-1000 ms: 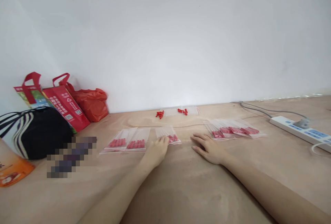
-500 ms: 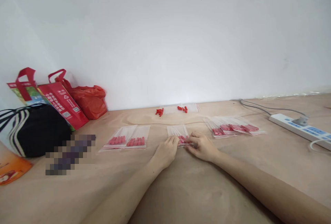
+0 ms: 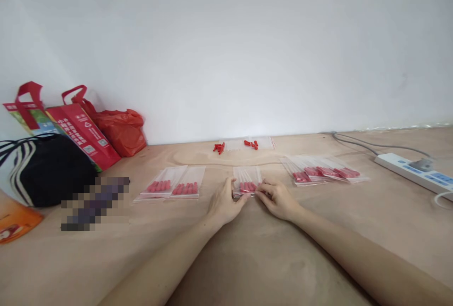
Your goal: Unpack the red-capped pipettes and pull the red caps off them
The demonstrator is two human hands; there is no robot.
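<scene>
A clear zip-lock bag [image 3: 247, 174] lies flat in front of me, with several red plastic sleeves [image 3: 248, 186] side by side near its closer end. Around its left side is my left hand [image 3: 225, 204], thumb along the near edge and forefinger raised apart from it. My right hand [image 3: 278, 198] pinches the near right corner of the same bag between thumb and fingers. To the left are two filled bags [image 3: 187, 176], overlapping at their sides. Several more filled bags [image 3: 318, 164] fan out on the right.
Loose red pieces [image 3: 219, 147] and flat clear bags [image 3: 264, 143] lie by the wall. A white power strip [image 3: 414, 170] with grey cords is at the right. Red carrier bags [image 3: 120, 129], a black drawstring bag [image 3: 60, 169] and an orange package [image 3: 17, 221] crowd the left of the wooden table [image 3: 262, 259].
My left hand's fingers have spread from their pinch on the bag's near edge, uncovering more red pieces. The right hand stays at the right corner. The view has shifted slightly.
</scene>
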